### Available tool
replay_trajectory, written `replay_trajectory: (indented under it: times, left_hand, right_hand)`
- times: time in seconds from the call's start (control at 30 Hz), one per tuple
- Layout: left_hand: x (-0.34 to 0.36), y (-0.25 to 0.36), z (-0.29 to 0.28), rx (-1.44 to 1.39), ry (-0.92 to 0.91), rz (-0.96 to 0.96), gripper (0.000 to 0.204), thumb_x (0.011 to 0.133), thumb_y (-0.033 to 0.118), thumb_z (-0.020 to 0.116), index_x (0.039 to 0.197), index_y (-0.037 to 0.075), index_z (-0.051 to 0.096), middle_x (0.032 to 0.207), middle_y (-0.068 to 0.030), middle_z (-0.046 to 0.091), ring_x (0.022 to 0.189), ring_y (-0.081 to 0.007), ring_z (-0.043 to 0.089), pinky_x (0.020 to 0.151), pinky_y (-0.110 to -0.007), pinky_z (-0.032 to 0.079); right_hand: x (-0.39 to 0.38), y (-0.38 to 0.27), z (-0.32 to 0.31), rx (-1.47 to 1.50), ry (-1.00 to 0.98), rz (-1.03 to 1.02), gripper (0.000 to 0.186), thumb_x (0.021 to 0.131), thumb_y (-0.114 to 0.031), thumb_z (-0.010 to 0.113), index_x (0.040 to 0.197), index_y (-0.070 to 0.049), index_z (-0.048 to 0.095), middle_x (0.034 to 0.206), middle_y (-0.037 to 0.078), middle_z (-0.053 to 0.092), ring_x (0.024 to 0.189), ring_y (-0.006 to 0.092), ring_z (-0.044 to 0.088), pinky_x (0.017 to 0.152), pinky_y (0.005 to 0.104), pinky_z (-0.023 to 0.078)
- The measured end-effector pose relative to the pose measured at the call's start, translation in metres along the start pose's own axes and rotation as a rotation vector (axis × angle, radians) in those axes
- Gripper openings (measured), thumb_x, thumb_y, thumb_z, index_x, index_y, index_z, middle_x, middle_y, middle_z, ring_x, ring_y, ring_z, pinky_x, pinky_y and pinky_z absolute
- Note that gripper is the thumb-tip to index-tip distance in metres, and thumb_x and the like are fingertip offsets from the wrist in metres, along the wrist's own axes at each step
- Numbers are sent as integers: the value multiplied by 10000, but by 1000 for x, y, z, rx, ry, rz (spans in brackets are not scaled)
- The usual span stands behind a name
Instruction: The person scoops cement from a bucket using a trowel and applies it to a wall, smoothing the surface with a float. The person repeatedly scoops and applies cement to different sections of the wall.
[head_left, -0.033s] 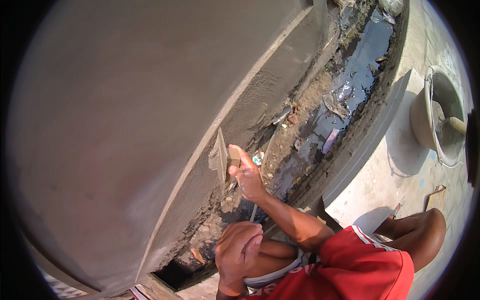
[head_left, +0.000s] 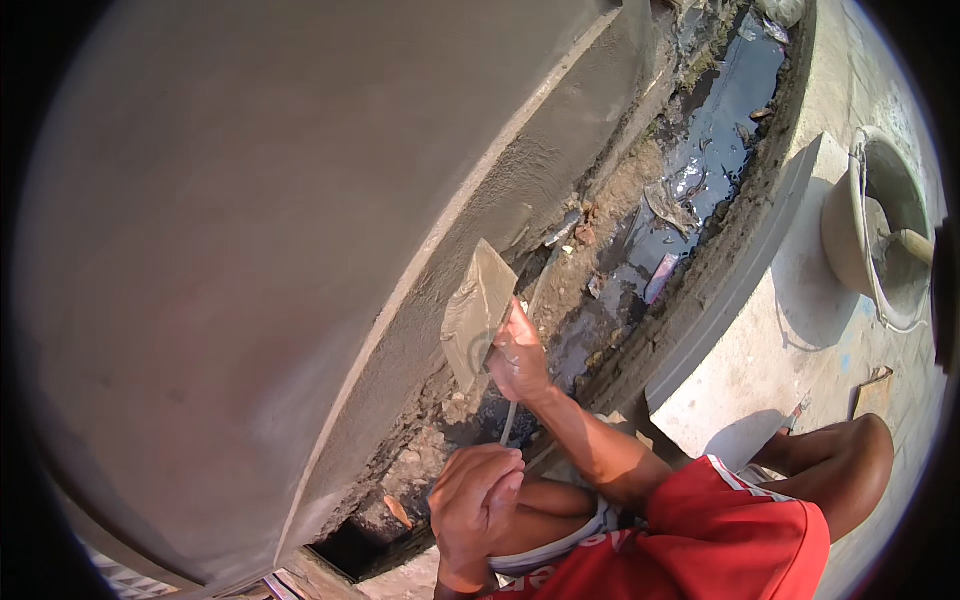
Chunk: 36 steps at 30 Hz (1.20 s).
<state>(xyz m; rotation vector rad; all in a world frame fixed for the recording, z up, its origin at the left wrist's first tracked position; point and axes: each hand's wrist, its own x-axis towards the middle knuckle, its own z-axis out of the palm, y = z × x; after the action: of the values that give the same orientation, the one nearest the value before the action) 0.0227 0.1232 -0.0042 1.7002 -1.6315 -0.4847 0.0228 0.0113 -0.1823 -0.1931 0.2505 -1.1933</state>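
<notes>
My right hand [head_left: 521,362] grips a plastering float [head_left: 480,310] from its back side. The float's flat, mortar-smeared face is tilted and turned toward me, in front of the rough lower band [head_left: 425,290] of a wall. It appears to be apart from that band. Close to my bent leg, my left hand [head_left: 474,505] is closed with its fingers curled under. Whatever it may hold is hidden. A thin pale rod [head_left: 509,423] shows just beyond it. Above the rough band spreads the smooth grey plastered wall [head_left: 230,240], with a pale ledge edge between them.
An open drain with dark water [head_left: 735,110] and litter runs beside the wall. At the right a bucket [head_left: 845,240] holds a tool with a rounded handle [head_left: 913,245]. It stands near a raised concrete slab [head_left: 720,370]. A dark hole [head_left: 350,548] opens at lower left.
My right hand has drawn the float slightly right, away from the wall, and turned it from nearly edge-on so its face shows. My left hand has hardly moved.
</notes>
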Motion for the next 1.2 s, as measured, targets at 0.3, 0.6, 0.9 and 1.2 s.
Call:
replay_trajectory:
  times: [0.3, 0.6, 0.9, 1.2]
  left_hand:
    - [11, 8, 7, 3, -57, 3, 149, 862, 120, 697, 919, -15, 668, 792, -134, 683, 730, -244, 672, 689, -336, 528]
    - [17, 12, 4, 12, -130, -53, 131, 792, 53, 722, 902, 4, 673, 859, -119, 693, 800, -285, 680, 719, -358, 522]
    - [19, 6, 10, 32, -122, 11, 180, 862, 153, 701, 927, -9, 662, 766, -138, 676, 707, -267, 665, 666, -351, 524]
    - [19, 12, 11, 17, -147, 1, 156, 831, 81, 714, 948, -10, 667, 783, -132, 683, 747, -270, 667, 684, -349, 524]
  right_hand:
    - [75, -30, -136, 209, 400, -75, 471, 998, -187, 507, 1448, -158, 371, 1304, 63, 559, 1166, 267, 570, 967, 483, 488]
    - [82, -26, -49, -38, 279, -254, 619, 957, -184, 615, 1475, -85, 290, 1336, 65, 500, 1200, 197, 503, 1024, 370, 426]
    - [29, -41, 18, 54, -45, -122, 676, 952, -241, 618, 1484, -26, 262, 1390, 82, 470, 1259, 211, 478, 1057, 388, 384]
    - [91, -57, -154, 219, 458, -120, 476, 997, -224, 526, 1443, -158, 375, 1320, 35, 554, 1159, 260, 580, 946, 468, 504]
